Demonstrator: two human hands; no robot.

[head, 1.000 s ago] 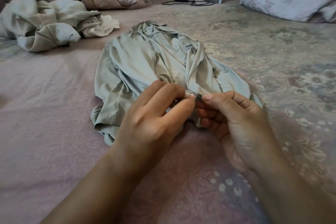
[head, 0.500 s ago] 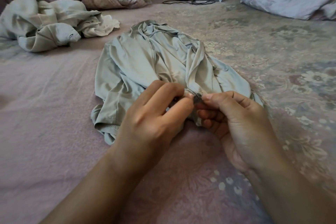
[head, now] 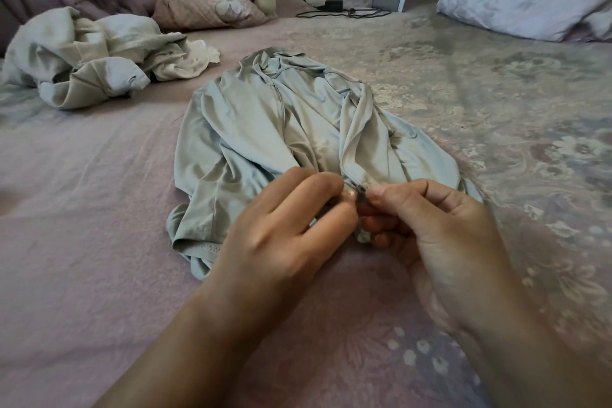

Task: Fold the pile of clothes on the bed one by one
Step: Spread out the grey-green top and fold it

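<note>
Nearest the camera, both hands met at the bottom hem of a pale green zip-front jacket (head: pixel 298 122) that lay spread but rumpled on the pink bedspread (head: pixel 82 225). The left hand (head: pixel 281 235) had its fingers curled over the hem edge, pinching the fabric, while the right hand (head: pixel 440 228) pinched the zipper (head: pixel 361 193) end between thumb and forefinger; the two sets of fingertips were touching. It looked as though the person was joining the zipper base, though the small parts were too hidden by fingers to be sure. The jacket itself was not yet folded: its front was open and its sleeves bunched beneath.

Farther back on the left sat a crumpled heap of beige and white clothes (head: pixel 89 56), untouched and well apart from the jacket. No folded stack was visible anywhere, so by my judgement the task stood near its beginning, with the jacket and the whole heap left to do.
</note>
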